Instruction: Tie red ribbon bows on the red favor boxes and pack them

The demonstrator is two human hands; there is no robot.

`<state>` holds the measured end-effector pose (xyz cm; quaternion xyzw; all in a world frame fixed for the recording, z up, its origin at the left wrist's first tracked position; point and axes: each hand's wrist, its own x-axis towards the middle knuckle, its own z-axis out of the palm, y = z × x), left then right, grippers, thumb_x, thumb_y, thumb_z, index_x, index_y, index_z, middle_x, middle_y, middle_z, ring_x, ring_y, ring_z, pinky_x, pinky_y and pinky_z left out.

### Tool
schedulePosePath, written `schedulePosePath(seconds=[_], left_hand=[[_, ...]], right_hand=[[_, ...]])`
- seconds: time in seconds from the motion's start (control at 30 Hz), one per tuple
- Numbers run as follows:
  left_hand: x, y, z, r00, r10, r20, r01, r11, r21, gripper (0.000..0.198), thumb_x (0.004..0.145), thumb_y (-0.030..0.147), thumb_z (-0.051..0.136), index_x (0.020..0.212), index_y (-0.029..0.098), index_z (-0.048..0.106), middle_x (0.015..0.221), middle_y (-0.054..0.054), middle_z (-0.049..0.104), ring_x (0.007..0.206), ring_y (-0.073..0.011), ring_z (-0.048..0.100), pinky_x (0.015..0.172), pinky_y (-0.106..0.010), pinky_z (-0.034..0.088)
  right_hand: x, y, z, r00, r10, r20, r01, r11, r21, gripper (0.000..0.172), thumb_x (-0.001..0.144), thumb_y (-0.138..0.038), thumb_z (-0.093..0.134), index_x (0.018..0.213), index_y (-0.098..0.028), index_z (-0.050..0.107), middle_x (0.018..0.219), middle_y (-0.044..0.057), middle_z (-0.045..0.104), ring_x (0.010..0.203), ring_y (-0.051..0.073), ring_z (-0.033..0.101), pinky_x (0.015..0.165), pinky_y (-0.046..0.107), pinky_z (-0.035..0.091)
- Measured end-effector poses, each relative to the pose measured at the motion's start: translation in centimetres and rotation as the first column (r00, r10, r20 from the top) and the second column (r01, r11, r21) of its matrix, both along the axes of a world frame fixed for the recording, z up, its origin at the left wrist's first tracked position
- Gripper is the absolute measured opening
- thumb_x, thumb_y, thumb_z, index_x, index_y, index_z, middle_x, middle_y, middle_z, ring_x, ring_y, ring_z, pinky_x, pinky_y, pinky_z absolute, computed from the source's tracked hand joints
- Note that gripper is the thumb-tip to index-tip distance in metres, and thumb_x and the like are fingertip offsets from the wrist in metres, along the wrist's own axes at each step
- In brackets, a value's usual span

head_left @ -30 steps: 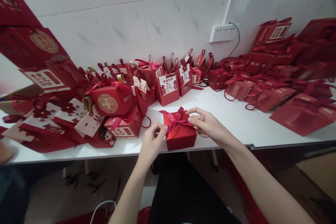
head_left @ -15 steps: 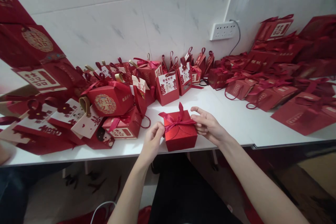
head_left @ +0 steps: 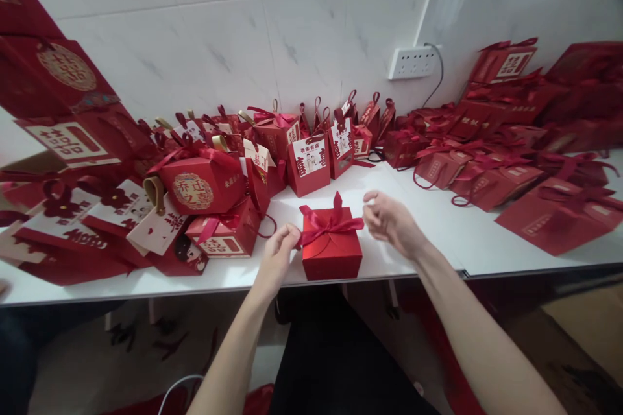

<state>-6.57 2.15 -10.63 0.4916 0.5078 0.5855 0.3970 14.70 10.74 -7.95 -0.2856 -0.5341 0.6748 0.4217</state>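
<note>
A shiny red gift box (head_left: pixel 332 260) stands near the front edge of the table, its flaps folded together on top. Tied over it is a dark red ribbon bow (head_left: pixel 331 225), with one pointed tail sticking up. My left hand (head_left: pixel 278 253) is closed at the box's left side, thumb and fingers pinching the left end of the ribbon. Just off the right end of the bow, my right hand (head_left: pixel 392 224) hovers with loosely curled fingers and nothing visible in them.
Several decorated red gift boxes (head_left: pixel 204 185) crowd the left of the white table (head_left: pixel 413 246). More ribboned boxes (head_left: pixel 559 214) are piled on the right. Small bags (head_left: pixel 309 165) stand behind. A power strip (head_left: pixel 413 63) hangs on the tiled wall. Part of another person's hand (head_left: pixel 4 288) shows far left.
My right hand has drawn back slightly from the bow, its fingers curling more. My left hand stays at the ribbon's left end and has shifted slightly outward. The view has shifted a little.
</note>
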Motion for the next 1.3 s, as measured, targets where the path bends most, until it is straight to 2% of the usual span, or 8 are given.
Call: schedulePosePath(seconds=[0.07, 0.17, 0.23, 0.33, 0.5, 0.77, 1.1, 1.3], left_hand=[[-0.3, 0.0, 1.5, 0.989, 0.123, -0.088, -0.116, 0.99, 0.075, 0.019, 0.083, 0.034, 0.047, 0.07, 0.02, 0.046, 0.068, 0.002, 0.043, 0.066, -0.0134, 0.042, 0.064, -0.025, 0.035], [0.1, 0.0, 4.0, 0.898, 0.263, -0.353, -0.168, 0.946, 0.278, 0.012, 0.083, 0.031, 0.051, 0.076, 0.021, 0.052, 0.078, -0.001, 0.052, 0.077, -0.0163, 0.048, 0.074, -0.028, 0.038], [1.0, 0.0, 5.1, 0.788, 0.258, -0.559, -0.066, 0.938, 0.341, 0.009, 0.082, 0.028, 0.054, 0.077, 0.021, 0.057, 0.084, -0.003, 0.057, 0.087, -0.0191, 0.05, 0.082, -0.032, 0.038], [2.3, 0.2, 5.5, 0.662, 0.198, -0.723, 0.04, 0.954, 0.298, 0.008, 0.082, 0.02, 0.055, 0.08, 0.022, 0.063, 0.086, -0.004, 0.063, 0.092, -0.0214, 0.052, 0.085, -0.036, 0.037], [2.5, 0.4, 4.7, 0.621, 0.151, -0.769, 0.036, 0.975, 0.221, 0.014, 0.081, 0.015, 0.057, 0.083, 0.022, 0.069, 0.088, -0.003, 0.067, 0.086, -0.021, 0.053, 0.082, -0.037, 0.039], [2.3, 0.7, 4.8, 0.586, 0.112, -0.803, 0.06, 0.982, 0.181, 0.018, 0.08, 0.016, 0.057, 0.083, 0.023, 0.073, 0.076, -0.004, 0.061, 0.077, -0.0194, 0.05, 0.074, -0.033, 0.042], [2.3, 0.7, 4.7, 0.626, 0.083, -0.775, 0.081, 0.982, 0.17, 0.017, 0.08, 0.017, 0.057, 0.084, 0.023, 0.073, 0.075, -0.004, 0.061, 0.077, -0.019, 0.05, 0.073, -0.033, 0.043], [2.3, 0.8, 4.7, 0.642, 0.069, -0.764, 0.086, 0.983, 0.162, 0.016, 0.08, 0.018, 0.058, 0.082, 0.023, 0.072, 0.075, -0.004, 0.061, 0.076, -0.0189, 0.05, 0.073, -0.033, 0.043]], right_hand=[[-0.5, 1.1, 2.5, 0.971, -0.191, 0.145, 0.147, 0.953, 0.266, 0.026, 0.077, -0.047, 0.057, 0.081, -0.021, 0.052, 0.06, -0.004, 0.047, 0.048, 0.009, 0.038, 0.039, 0.019, 0.026], [-3.3, 2.2, 5.9, 0.812, -0.313, 0.493, -0.063, 0.793, 0.606, 0.029, 0.08, -0.043, 0.056, 0.067, -0.017, 0.059, 0.072, 0.004, 0.059, 0.067, 0.014, 0.051, 0.053, 0.025, 0.034], [-5.7, 2.7, 7.1, 0.654, -0.21, 0.726, -0.352, 0.765, 0.539, 0.035, 0.079, -0.041, 0.058, 0.056, -0.015, 0.058, 0.059, 0.004, 0.057, 0.061, 0.015, 0.051, 0.054, 0.027, 0.032], [-8.1, 3.5, 7.3, 0.522, 0.013, 0.853, -0.572, 0.747, 0.339, 0.021, 0.072, -0.025, 0.064, 0.055, -0.014, 0.062, 0.055, 0.002, 0.059, 0.057, 0.013, 0.05, 0.054, 0.025, 0.033], [-8.1, 4.8, 5.9, 0.561, 0.124, 0.818, -0.591, 0.753, 0.291, 0.013, 0.073, -0.022, 0.061, 0.066, -0.013, 0.069, 0.058, -0.001, 0.061, 0.052, 0.009, 0.046, 0.05, 0.022, 0.033], [-8.2, 5.2, 4.5, 0.617, 0.064, 0.785, -0.465, 0.834, 0.298, 0.02, 0.074, -0.028, 0.067, 0.062, -0.011, 0.066, 0.049, -0.003, 0.053, 0.047, 0.007, 0.041, 0.048, 0.022, 0.03], [-5.3, 6.5, 4.3, 0.68, -0.01, 0.733, -0.276, 0.923, 0.267, 0.047, 0.077, -0.058, 0.06, 0.066, -0.012, 0.063, 0.073, 0.01, 0.067, 0.069, 0.017, 0.062, 0.056, 0.024, 0.042], [-2.4, 6.1, 3.0, 0.716, 0.279, 0.64, -0.345, 0.938, -0.023, 0.049, 0.056, -0.059, 0.076, 0.07, -0.014, 0.063, 0.068, 0.003, 0.063, 0.06, 0.012, 0.058, 0.059, 0.025, 0.045]])
